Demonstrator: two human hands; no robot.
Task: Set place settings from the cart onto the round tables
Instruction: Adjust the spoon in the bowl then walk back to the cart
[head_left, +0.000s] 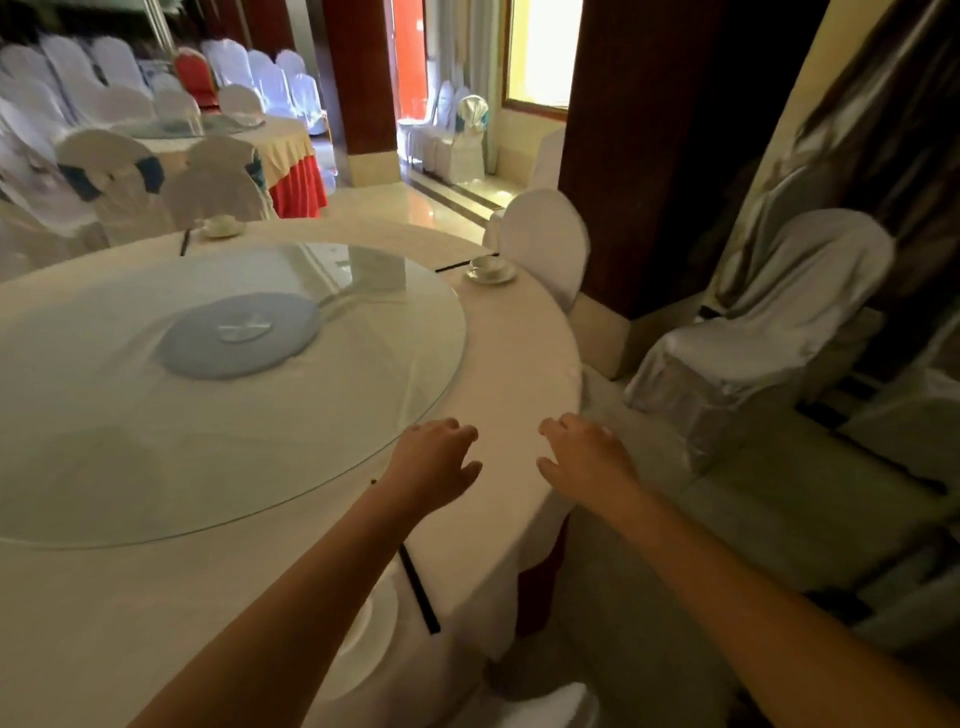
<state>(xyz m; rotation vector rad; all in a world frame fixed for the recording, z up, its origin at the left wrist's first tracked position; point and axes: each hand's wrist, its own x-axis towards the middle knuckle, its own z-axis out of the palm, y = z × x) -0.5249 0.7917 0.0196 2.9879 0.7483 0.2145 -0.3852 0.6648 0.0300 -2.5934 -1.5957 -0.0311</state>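
A round table (509, 364) with a white cloth fills the left and middle of the view. My left hand (439, 462) hovers over its near right edge, fingers loosely spread, holding nothing. My right hand (584, 454) hovers just beside it at the table's rim, also empty. Under my left forearm lie a white plate (363, 639) and black chopsticks (418, 587). Another setting, a cup on a saucer (490, 270) with chopsticks (462, 264), sits at the far right edge. A third cup and saucer (222, 226) sits at the far side.
A glass turntable (156, 441) covers the table's middle. White-covered chairs stand at the far right (545, 244), to the right (769, 322) and at the bottom (550, 701). A dark pillar (649, 156) rises behind. Another table (291, 150) with a red skirt stands at the back left.
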